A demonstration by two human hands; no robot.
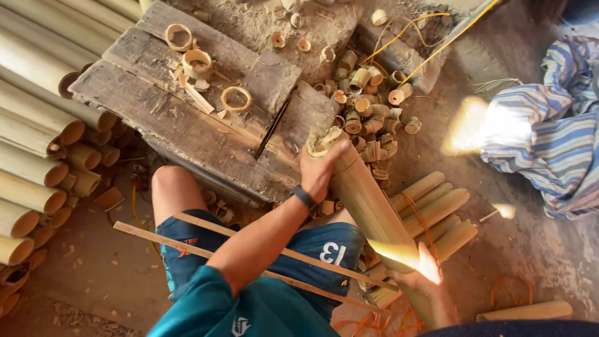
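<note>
Closest to me, my right hand [424, 290] wraps the low end of the bamboo pole [365, 200] over my lap, my left hand [321, 168] squeezes its split top by the wood block [187, 118], so I think I'm steadying it and must hold tight.

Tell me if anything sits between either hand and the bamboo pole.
Nothing visible does. The left hand already grips the bamboo pole near its split top end, and the right hand holds its lower end.
</note>
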